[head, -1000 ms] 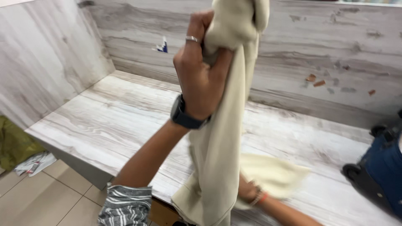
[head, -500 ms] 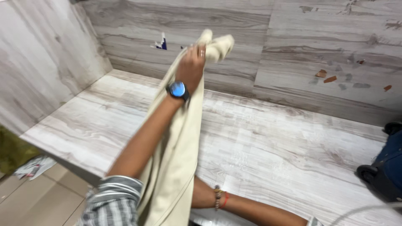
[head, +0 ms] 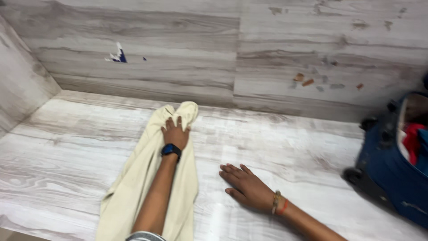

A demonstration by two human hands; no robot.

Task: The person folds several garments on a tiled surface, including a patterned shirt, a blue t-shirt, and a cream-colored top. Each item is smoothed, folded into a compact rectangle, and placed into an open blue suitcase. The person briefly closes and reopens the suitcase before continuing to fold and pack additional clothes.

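On the pale wood-grain platform point(head: 80, 147) we list: cream garment point(head: 133, 187), laid lengthwise; our left hand point(head: 175, 132) pressing its far end, fingers spread flat, gripping nothing; our right hand point(head: 246, 186) flat on bare boards beside it, fingers extended; blue suitcase point(head: 392, 174), open, far right.

You're looking down on a pale grey wood-grain worktop point(head: 89, 147), glossy enough to catch a soft sheen near its front edge. The back wall point(head: 267, 49) wears the same grey planking, chipped in spots, with a small blue-and-white scrap point(head: 118, 54) stuck on it. A side wall point(head: 18, 89) closes off your left corner.
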